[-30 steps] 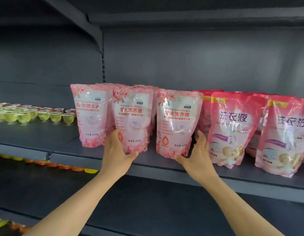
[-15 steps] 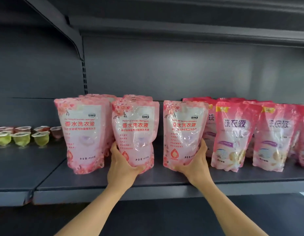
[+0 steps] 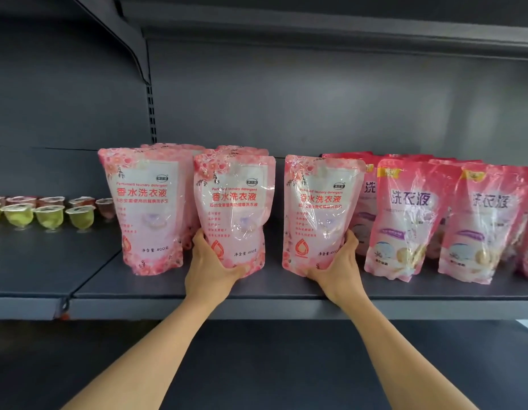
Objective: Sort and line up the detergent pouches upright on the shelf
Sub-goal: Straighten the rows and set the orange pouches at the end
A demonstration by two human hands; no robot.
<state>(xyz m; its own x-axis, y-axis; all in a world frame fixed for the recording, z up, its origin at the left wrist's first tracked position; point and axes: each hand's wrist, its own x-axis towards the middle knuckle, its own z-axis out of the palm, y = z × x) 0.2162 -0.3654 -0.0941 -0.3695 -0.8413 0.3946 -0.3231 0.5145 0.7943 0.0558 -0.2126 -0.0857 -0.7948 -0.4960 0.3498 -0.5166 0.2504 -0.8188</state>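
Three pale pink floral detergent pouches stand upright along the front of the grey shelf (image 3: pixel 174 294). My left hand (image 3: pixel 211 266) grips the bottom left of the middle pouch (image 3: pixel 236 202). My right hand (image 3: pixel 338 267) grips the bottom right of the right pouch (image 3: pixel 319 208). The left pouch (image 3: pixel 147 208) stands free, with more of the same kind behind it. To the right stand several darker pink pouches (image 3: pixel 410 220), leaning slightly, in rows going back.
Small jelly cups (image 3: pixel 49 216), green in front and reddish behind, sit in rows on the adjoining shelf at the left. A bracket (image 3: pixel 129 39) slants down from the shelf above. A gap separates the middle and right floral pouches.
The view has risen and closed in on the shelf. Both hands have gone from touching the pouch bottoms to gripping them, and the pouches stand straighter.
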